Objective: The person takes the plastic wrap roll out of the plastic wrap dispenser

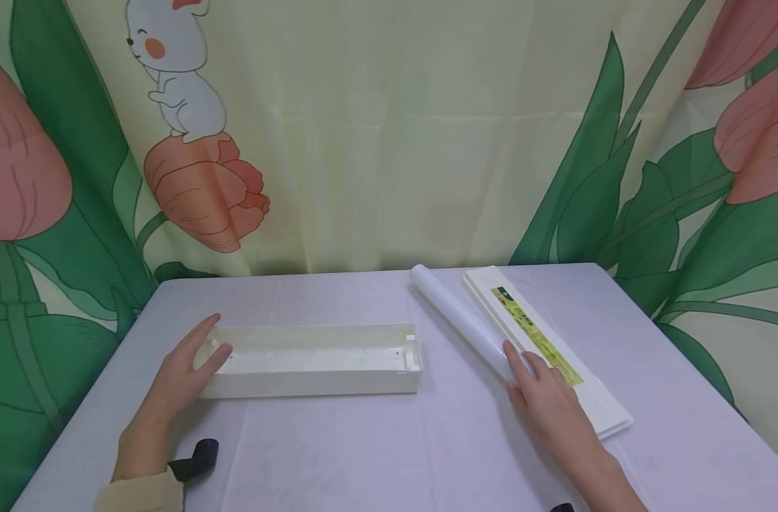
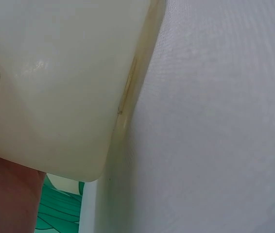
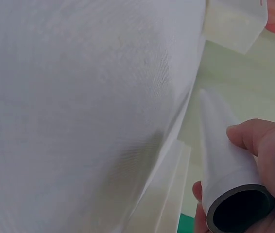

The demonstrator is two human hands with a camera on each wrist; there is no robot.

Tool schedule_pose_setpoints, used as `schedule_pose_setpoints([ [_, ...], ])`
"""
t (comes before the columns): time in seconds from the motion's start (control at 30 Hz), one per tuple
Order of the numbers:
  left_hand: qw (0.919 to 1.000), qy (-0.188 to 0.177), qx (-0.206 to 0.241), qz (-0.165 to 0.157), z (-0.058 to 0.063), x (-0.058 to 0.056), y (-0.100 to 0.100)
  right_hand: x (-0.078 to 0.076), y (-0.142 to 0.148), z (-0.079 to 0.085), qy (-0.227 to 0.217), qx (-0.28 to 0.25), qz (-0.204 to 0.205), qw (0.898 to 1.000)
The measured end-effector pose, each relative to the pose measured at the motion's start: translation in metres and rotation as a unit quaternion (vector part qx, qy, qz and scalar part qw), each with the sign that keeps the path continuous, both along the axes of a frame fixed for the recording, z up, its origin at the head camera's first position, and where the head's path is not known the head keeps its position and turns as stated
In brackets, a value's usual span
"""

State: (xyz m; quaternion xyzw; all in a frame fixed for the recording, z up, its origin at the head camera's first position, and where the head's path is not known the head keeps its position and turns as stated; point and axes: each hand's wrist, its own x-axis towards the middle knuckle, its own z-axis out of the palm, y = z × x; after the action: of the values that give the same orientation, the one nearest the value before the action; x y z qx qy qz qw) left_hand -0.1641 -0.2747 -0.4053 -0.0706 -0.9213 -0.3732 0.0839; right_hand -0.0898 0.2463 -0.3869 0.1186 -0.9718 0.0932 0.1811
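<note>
A long white plastic box [image 1: 312, 384], its top uncovered, lies crosswise on the table. My left hand [image 1: 183, 370] holds its left end, thumb over the front wall and a finger along the back. In the left wrist view the end wall of the box [image 2: 60, 92] fills the upper left. Over on the right, my right hand [image 1: 549, 398] grips the near end of a roll of whitish plastic film [image 1: 459, 313]. The right wrist view shows the film roll [image 3: 225, 155] with its hollow dark core facing the camera, thumb on top and fingers beneath.
A long flat white cover [image 1: 600, 398] with a yellow-green label lies slantwise just right of the roll. Pale lilac cloth covers the table [image 1: 338, 455]. Behind the table hangs a curtain [image 1: 389, 142] printed with tulips and a rabbit.
</note>
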Motion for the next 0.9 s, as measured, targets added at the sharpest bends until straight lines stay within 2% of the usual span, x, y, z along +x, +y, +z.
schedule_pose_setpoints([
  [0.33, 0.9999, -0.008, -0.006, 0.007, 0.002, 0.000, 0.000, 0.000, 0.002, -0.003, -0.036, 0.000, -0.012, 0.999],
  [0.5, 0.9999, -0.004, -0.008, 0.007, 0.003, -0.001, 0.001, -0.002, 0.000, -0.002, -0.068, -0.002, -0.023, 0.997],
  [0.73, 0.9996, -0.024, -0.003, 0.015, 0.004, -0.001, 0.002, -0.003, -0.006, 0.002, -0.112, -0.002, -0.033, 0.993],
  [0.9, 0.9998, -0.017, -0.001, 0.013, 0.002, 0.000, 0.002, -0.006, -0.008, 0.004, -0.152, 0.007, -0.035, 0.988],
])
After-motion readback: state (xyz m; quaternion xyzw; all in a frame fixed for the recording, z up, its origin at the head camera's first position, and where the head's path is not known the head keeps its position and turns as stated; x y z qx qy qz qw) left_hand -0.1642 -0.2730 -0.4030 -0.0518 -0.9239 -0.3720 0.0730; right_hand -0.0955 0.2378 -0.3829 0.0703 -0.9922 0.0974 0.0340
